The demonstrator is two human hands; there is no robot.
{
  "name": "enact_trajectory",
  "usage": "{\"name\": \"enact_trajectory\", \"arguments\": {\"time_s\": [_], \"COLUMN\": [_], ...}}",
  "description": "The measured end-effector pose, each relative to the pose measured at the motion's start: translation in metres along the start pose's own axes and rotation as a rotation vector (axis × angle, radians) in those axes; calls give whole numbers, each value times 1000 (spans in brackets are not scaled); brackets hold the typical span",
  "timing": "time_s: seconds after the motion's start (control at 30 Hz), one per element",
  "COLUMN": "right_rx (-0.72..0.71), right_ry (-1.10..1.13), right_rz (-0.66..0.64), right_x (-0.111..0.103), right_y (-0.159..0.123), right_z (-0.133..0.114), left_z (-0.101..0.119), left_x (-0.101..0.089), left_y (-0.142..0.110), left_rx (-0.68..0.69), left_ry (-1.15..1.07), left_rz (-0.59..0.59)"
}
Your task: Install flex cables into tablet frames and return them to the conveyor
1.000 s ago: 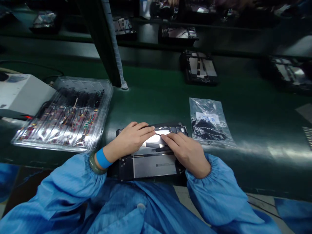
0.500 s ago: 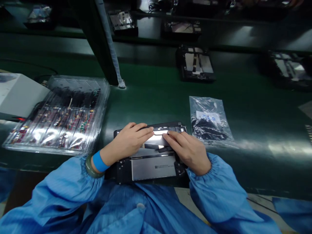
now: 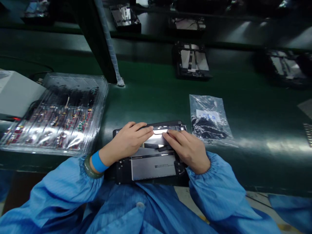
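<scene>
An opened tablet [image 3: 153,167] lies at the table's front edge, its silver battery and dark frame exposed. On its far part rests a second opened tablet [image 3: 156,140], slightly turned, with a bright silver surface. My left hand [image 3: 130,139], a blue band at the wrist, grips the upper tablet's left part, fingers close together and fingertips near its far edge. My right hand [image 3: 188,148] is closed on the right part, thumb and index fingertips at the bright strip. Whether a small part sits between those fingertips is hidden.
Left of me is a clear plastic tray [image 3: 56,149] of circuit boards, beside a white box [image 3: 19,92]. A clear bag [image 3: 211,118] of black parts lies to the right. Farther back are a dark post [image 3: 97,42] and several open devices, one device [image 3: 192,61] nearest.
My hands stay in nearly the same position on the upper tablet. The devices at the back have shifted slightly in view, and the whole view has moved a little.
</scene>
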State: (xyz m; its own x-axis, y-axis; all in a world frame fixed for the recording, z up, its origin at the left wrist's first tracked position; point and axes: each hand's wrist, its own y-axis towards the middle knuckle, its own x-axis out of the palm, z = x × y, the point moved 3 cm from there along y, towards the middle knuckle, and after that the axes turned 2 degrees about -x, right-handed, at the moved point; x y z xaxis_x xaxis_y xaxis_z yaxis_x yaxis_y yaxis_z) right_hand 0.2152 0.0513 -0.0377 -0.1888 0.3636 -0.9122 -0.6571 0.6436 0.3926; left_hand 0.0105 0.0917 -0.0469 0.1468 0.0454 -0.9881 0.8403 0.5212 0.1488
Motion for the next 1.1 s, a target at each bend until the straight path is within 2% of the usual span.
{"name": "enact_trajectory", "arguments": {"time_s": [0.5,0.57,0.63,0.7,0.77,0.8,0.87,0.93,1.03,1.1], "right_rx": [28,47,97,239,467,592,807,969,1136,1246], "right_ry": [-51,-81,-75,-22,52,89,190,344,567,653], "right_rz": [-75,-56,28,154,221,195,51,-89,-121,-130], "right_x": [2,1,-4,-12,-18,-18,-14,-7,-1,-1], "right_y": [-3,-9,-18,-29,-41,-48,-61,-73,-85,-91], "right_z": [0,1,2,5,9,10,11,8,4,2], "left_z": [0,-2,-5,-9,-13,-15,-18,-18,-16,-16], "left_x": [-1,0,0,-1,-1,-2,-1,1,2,-7], "left_y": [1,-1,-2,-1,2,4,11,18,25,27], "left_rx": [-11,-21,-39,-78,-163,-224,-333,-376,-355,-367], "left_ry": [-43,-78,-159,-278,-366,-374,-314,-203,-70,-41], "left_rz": [-18,1,45,93,98,84,21,-68,-160,-113]}}
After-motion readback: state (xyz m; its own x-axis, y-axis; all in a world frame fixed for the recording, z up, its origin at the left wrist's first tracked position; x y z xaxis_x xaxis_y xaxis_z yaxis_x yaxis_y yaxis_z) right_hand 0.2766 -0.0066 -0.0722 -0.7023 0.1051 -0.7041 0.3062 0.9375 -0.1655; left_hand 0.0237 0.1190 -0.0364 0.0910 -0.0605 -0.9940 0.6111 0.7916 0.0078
